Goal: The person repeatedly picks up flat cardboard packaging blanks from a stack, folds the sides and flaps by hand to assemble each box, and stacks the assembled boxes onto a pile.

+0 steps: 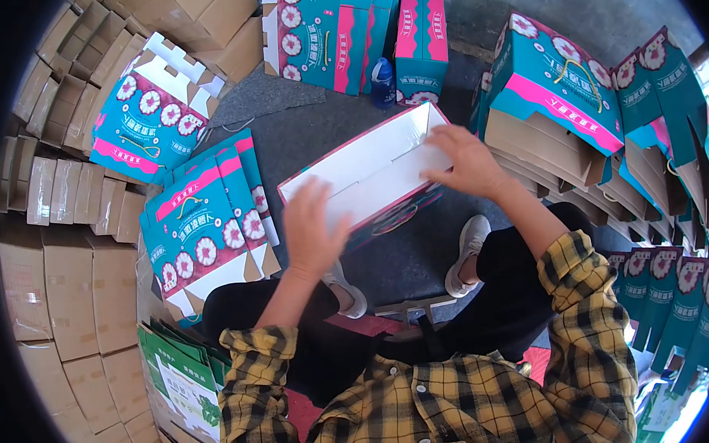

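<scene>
An open-topped carton (pixel 376 175) with a white inside stands between my knees, its outer walls teal and pink. My left hand (pixel 313 228) is over its left end, fingers smeared by motion. At the opposite end my right hand (pixel 465 161) has its fingers bent over the rim and the thumb over the front corner, gripping the carton there. A printed loop shape shows on the front wall below the rim.
Flattened teal cartons (pixel 202 221) lie to the left, with an open-flapped carton (pixel 152 112) behind them. Finished-looking cartons (pixel 421 45) and a blue bottle (pixel 382 82) stand at the back. More printed cartons (pixel 555 78) crowd the right. Brown boxes (pixel 69 276) are stacked along the left.
</scene>
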`<state>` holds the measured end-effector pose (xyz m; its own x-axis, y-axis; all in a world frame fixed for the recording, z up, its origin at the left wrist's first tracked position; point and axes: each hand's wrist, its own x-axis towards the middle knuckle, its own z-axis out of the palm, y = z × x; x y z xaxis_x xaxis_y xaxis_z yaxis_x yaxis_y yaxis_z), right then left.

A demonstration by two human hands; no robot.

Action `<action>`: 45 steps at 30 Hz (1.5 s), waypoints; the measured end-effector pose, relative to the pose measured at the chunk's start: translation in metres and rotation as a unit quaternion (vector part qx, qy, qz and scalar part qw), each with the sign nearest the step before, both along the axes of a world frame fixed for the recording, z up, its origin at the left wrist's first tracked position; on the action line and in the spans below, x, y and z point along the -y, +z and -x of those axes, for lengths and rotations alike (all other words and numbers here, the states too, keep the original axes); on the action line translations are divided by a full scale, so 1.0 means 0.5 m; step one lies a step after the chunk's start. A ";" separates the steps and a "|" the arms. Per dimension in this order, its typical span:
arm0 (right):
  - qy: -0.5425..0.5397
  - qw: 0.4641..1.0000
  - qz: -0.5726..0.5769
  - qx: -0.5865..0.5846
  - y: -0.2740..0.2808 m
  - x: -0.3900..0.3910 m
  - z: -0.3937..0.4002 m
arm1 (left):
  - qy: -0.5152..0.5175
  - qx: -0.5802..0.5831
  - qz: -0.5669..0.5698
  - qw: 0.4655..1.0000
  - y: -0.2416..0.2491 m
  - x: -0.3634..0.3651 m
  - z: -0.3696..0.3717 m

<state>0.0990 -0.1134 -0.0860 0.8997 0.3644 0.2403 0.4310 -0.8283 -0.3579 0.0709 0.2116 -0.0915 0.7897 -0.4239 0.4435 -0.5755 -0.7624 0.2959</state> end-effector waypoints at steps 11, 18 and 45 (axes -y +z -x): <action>-0.339 0.733 -0.472 -0.353 -0.058 0.064 -0.091 | 0.296 -0.591 0.441 0.607 -0.124 -0.173 -0.112; -0.264 0.687 -0.357 -0.575 -0.153 0.103 -0.041 | 0.308 -0.704 0.422 0.481 -0.157 -0.138 -0.043; -0.190 0.717 -0.494 -0.453 -0.125 0.099 -0.002 | 0.143 -0.571 0.501 0.635 -0.116 -0.072 -0.060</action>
<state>0.0999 -0.1631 -0.1485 0.8387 0.1055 -0.5343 -0.5395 0.0259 -0.8416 0.1011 0.2475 -0.1498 0.8197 -0.1475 -0.5535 0.5699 0.1118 0.8141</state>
